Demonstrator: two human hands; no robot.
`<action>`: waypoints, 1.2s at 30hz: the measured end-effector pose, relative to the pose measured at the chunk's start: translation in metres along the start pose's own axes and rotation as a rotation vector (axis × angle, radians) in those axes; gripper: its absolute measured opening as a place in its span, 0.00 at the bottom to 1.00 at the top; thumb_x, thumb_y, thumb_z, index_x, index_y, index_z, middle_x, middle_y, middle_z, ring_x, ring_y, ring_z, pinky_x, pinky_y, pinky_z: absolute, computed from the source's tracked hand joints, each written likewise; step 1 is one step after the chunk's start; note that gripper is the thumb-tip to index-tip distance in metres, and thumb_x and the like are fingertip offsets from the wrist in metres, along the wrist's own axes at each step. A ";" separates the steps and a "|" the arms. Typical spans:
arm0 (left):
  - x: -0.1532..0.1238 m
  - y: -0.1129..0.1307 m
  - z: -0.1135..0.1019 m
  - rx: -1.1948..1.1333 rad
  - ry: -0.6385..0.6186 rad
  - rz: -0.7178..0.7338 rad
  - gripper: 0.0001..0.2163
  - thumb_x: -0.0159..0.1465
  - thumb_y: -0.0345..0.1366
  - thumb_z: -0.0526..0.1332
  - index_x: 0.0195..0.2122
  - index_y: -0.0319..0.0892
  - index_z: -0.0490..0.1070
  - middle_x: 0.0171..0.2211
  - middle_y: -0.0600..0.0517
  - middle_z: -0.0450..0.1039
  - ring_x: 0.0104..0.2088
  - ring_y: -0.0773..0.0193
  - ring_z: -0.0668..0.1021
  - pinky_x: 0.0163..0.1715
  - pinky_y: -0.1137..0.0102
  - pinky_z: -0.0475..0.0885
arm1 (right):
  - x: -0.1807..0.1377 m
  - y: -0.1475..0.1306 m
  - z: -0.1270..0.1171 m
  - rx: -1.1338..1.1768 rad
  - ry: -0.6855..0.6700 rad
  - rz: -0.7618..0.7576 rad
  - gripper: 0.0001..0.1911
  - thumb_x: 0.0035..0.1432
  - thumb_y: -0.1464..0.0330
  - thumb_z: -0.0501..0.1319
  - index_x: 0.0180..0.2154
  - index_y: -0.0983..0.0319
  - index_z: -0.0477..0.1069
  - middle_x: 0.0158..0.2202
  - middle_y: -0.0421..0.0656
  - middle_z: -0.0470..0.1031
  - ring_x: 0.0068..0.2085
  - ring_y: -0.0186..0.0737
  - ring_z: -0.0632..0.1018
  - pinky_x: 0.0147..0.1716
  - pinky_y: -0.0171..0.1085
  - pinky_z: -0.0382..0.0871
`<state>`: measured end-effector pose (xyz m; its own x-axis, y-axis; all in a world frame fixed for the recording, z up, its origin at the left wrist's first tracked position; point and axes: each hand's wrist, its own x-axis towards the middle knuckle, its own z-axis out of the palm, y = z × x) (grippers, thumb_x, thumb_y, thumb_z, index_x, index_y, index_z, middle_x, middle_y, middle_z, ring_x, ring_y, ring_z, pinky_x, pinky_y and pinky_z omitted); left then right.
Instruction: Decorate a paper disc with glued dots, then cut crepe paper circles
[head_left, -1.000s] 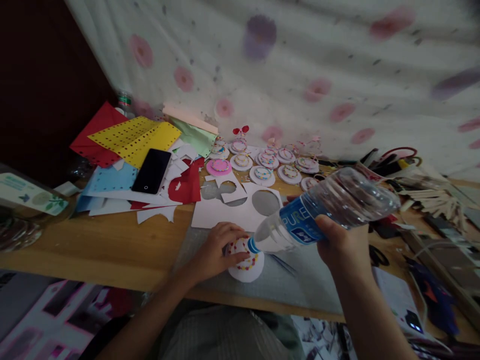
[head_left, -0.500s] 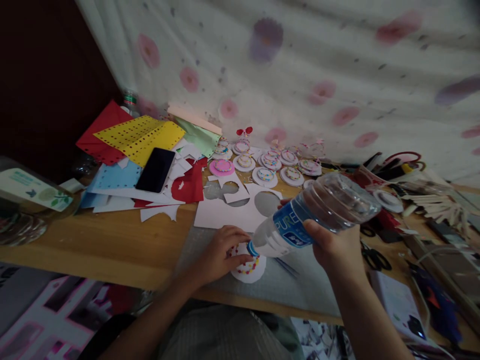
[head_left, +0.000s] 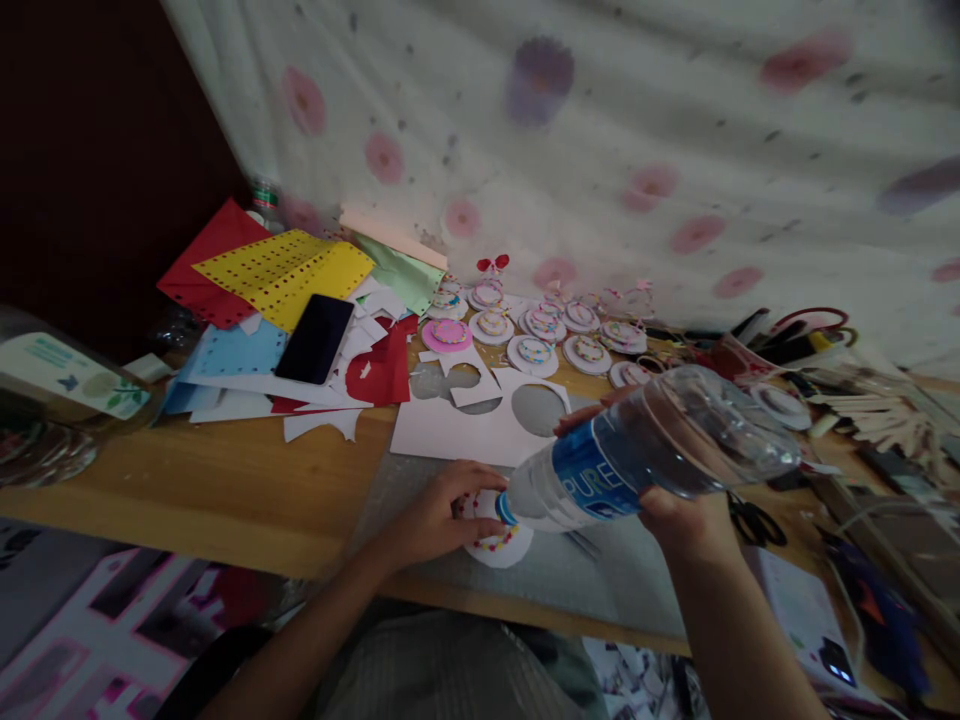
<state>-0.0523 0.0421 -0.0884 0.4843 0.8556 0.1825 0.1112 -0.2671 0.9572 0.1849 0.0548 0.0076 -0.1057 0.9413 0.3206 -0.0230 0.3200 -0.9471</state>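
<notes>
My right hand (head_left: pixel 679 510) grips a clear plastic water bottle (head_left: pixel 645 450) with a blue label, tipped steeply so its blue neck points down at a white paper disc (head_left: pixel 501 540) ringed with coloured beads. My left hand (head_left: pixel 439 515) rests on the left side of that disc, fingers curled over its rim. The disc lies on a grey mat (head_left: pixel 570 575) near the front edge of the wooden table (head_left: pixel 225 480).
Several finished beaded discs (head_left: pixel 536 330) sit in rows at the back. White card with round cut-outs (head_left: pixel 480 415) lies behind the mat. A black phone (head_left: pixel 315 338) rests on coloured paper sheets (head_left: pixel 277 270) at left. Scissors (head_left: pixel 754 520) and tools crowd the right. A patterned cloth hangs behind.
The bottle has stayed tipped over the disc while my right hand shifted its grip lower under the bottle. The view drifted slightly; my left hand stays on the disc.
</notes>
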 end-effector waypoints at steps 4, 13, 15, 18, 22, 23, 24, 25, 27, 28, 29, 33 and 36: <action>-0.001 -0.001 0.001 -0.028 -0.010 -0.012 0.20 0.56 0.39 0.70 0.50 0.48 0.73 0.51 0.45 0.74 0.51 0.54 0.76 0.50 0.60 0.71 | 0.001 0.002 0.001 0.044 -0.065 0.039 0.27 0.41 0.52 0.71 0.43 0.56 0.74 0.40 0.48 0.80 0.40 0.56 0.81 0.37 0.51 0.78; 0.003 -0.001 0.002 -0.052 0.019 0.017 0.17 0.56 0.38 0.71 0.47 0.47 0.75 0.49 0.46 0.75 0.51 0.55 0.75 0.52 0.59 0.68 | -0.003 0.005 0.006 0.050 0.098 0.092 0.24 0.42 0.54 0.72 0.41 0.57 0.75 0.36 0.46 0.81 0.38 0.54 0.82 0.38 0.50 0.77; 0.003 -0.002 0.002 -0.058 0.020 0.011 0.17 0.55 0.38 0.71 0.47 0.47 0.75 0.48 0.46 0.75 0.50 0.55 0.76 0.52 0.59 0.69 | -0.002 0.004 0.006 0.069 0.099 0.101 0.25 0.42 0.53 0.72 0.42 0.57 0.74 0.36 0.46 0.81 0.38 0.54 0.81 0.37 0.50 0.77; 0.002 -0.004 0.002 -0.066 0.019 0.004 0.18 0.55 0.38 0.72 0.47 0.48 0.76 0.49 0.47 0.75 0.50 0.55 0.76 0.51 0.60 0.69 | 0.001 0.004 0.006 0.115 0.053 0.117 0.28 0.40 0.53 0.72 0.43 0.56 0.73 0.36 0.47 0.81 0.39 0.55 0.81 0.36 0.51 0.77; 0.002 -0.003 0.002 -0.077 0.013 -0.001 0.18 0.55 0.38 0.72 0.47 0.48 0.76 0.49 0.47 0.75 0.50 0.55 0.76 0.51 0.60 0.70 | 0.000 0.005 0.001 0.131 -0.003 0.089 0.30 0.38 0.52 0.72 0.44 0.55 0.73 0.39 0.48 0.81 0.41 0.57 0.81 0.37 0.52 0.77; 0.003 -0.002 0.002 -0.078 0.010 -0.002 0.17 0.55 0.38 0.71 0.47 0.47 0.76 0.48 0.46 0.76 0.50 0.55 0.76 0.51 0.60 0.70 | -0.001 0.005 0.000 0.114 -0.020 0.061 0.29 0.39 0.52 0.72 0.44 0.55 0.73 0.39 0.48 0.80 0.41 0.57 0.81 0.38 0.52 0.77; 0.003 -0.002 0.002 -0.079 0.007 -0.003 0.17 0.56 0.39 0.71 0.47 0.47 0.76 0.48 0.46 0.76 0.50 0.55 0.77 0.51 0.61 0.70 | -0.002 0.005 -0.001 0.086 -0.044 0.027 0.29 0.39 0.52 0.71 0.44 0.55 0.73 0.40 0.48 0.80 0.42 0.57 0.81 0.38 0.52 0.77; 0.003 -0.002 0.003 -0.079 0.004 -0.001 0.17 0.56 0.39 0.71 0.46 0.46 0.77 0.48 0.46 0.76 0.50 0.55 0.77 0.50 0.61 0.71 | -0.003 0.005 -0.002 0.052 -0.066 -0.006 0.28 0.40 0.52 0.71 0.44 0.54 0.73 0.40 0.48 0.80 0.42 0.58 0.80 0.38 0.52 0.77; 0.004 -0.002 0.005 -0.077 0.009 0.011 0.17 0.55 0.39 0.72 0.46 0.45 0.77 0.48 0.45 0.76 0.49 0.55 0.77 0.49 0.61 0.71 | -0.005 0.004 -0.003 -0.008 -0.108 -0.044 0.28 0.40 0.51 0.71 0.44 0.54 0.73 0.40 0.48 0.80 0.43 0.58 0.80 0.39 0.52 0.77; 0.004 -0.003 0.006 -0.076 0.014 0.023 0.18 0.54 0.39 0.72 0.45 0.45 0.77 0.47 0.45 0.76 0.48 0.55 0.77 0.48 0.62 0.72 | -0.006 0.004 -0.003 -0.023 -0.127 -0.047 0.28 0.41 0.51 0.71 0.44 0.55 0.73 0.40 0.49 0.80 0.43 0.58 0.80 0.40 0.52 0.77; 0.004 -0.004 0.007 -0.074 0.023 0.039 0.18 0.53 0.39 0.73 0.45 0.44 0.76 0.47 0.44 0.76 0.48 0.54 0.78 0.48 0.62 0.72 | -0.007 0.004 -0.003 -0.024 -0.130 -0.044 0.28 0.42 0.51 0.71 0.44 0.55 0.73 0.40 0.48 0.80 0.43 0.57 0.81 0.40 0.52 0.77; 0.003 -0.007 0.009 -0.056 0.082 0.120 0.19 0.52 0.38 0.73 0.45 0.44 0.75 0.46 0.45 0.76 0.48 0.54 0.77 0.49 0.60 0.71 | -0.006 0.004 0.003 0.100 -0.040 0.007 0.25 0.46 0.53 0.70 0.45 0.55 0.73 0.40 0.46 0.81 0.41 0.56 0.82 0.39 0.52 0.78; 0.003 -0.006 0.009 -0.032 0.121 0.164 0.19 0.52 0.37 0.73 0.45 0.45 0.74 0.45 0.45 0.75 0.47 0.55 0.77 0.49 0.60 0.71 | 0.000 0.005 0.010 0.211 0.070 0.051 0.25 0.44 0.56 0.72 0.45 0.56 0.74 0.36 0.45 0.82 0.39 0.55 0.82 0.37 0.51 0.79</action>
<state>-0.0438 0.0418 -0.0958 0.3856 0.8494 0.3603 0.0108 -0.3947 0.9188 0.1748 0.0553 0.0031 -0.0428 0.9632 0.2652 -0.2277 0.2491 -0.9413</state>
